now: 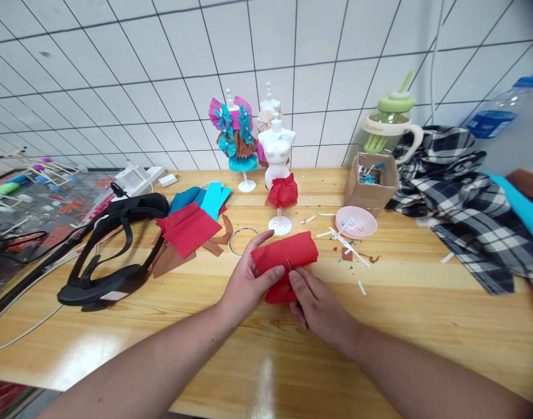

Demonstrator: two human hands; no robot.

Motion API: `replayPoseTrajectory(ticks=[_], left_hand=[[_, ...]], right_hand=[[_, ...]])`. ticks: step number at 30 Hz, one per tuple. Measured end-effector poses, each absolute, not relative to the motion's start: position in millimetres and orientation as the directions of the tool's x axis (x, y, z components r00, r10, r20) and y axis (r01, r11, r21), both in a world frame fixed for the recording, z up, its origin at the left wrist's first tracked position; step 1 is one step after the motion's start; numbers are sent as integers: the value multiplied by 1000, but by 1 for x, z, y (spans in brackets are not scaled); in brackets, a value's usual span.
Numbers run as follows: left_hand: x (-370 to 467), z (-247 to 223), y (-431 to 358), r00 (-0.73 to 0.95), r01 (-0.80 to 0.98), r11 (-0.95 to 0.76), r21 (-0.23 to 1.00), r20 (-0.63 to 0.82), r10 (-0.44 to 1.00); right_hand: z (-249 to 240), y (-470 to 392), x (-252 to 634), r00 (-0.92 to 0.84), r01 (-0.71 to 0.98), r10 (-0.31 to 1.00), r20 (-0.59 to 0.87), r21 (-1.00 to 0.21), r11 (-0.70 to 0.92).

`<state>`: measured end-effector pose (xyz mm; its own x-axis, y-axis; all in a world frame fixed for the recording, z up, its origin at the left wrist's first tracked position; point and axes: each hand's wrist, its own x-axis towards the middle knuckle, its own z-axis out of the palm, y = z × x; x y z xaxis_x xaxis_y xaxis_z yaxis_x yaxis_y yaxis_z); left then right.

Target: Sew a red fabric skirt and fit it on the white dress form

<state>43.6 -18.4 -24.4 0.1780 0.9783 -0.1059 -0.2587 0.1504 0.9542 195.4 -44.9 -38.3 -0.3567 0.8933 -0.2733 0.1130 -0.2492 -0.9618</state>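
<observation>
Paper (292,250), red, lies between hands, below dress form (277,145), long axis crosswise, right end higher. I see left hand (244,282) gripping left end; right hand (319,299), nearer lower edge, pinches needle (288,264) slanting up-left. Whether tip pierces paper, I cannot tell.

Red paper (298,250) partly hides the left hand (245,285); the front mannequin (277,151) partly covers the rear mannequin (270,105).

On the bench (231,372), the nearest mannequin (277,152) stands directly beyond the fingers (298,281); headset (129,283) and paper sheets (192,230) lie left; dish (369,217) sits beyond right, carton (370,198) behind it.
</observation>
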Motion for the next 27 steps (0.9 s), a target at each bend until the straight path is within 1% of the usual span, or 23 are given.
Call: replayPoseTrajectory(ticks=[3,7,11,22,27], left_hand=[[39,-25,-16,150,-252,103,962,-66,986],[37,-25,-13,134,-194,122,973,-97,986],[39,-25,-14,145,-172,124,977,-99,984],[41,-24,-15,140,-167,141,976,-118,983],[41,-26,-15,141,-161,139,977,-116,983]], right_hand=[[-42,-45,196,-374,144,892,-254,-966,-214],[-45,-46,197,-374,167,897,-234,-969,-183],[-41,-45,196,-387,145,889,-247,-968,-206],[-40,-46,197,-377,144,898,-228,-972,-186],[-43,-45,195,-357,102,898,-257,-966,-236]])
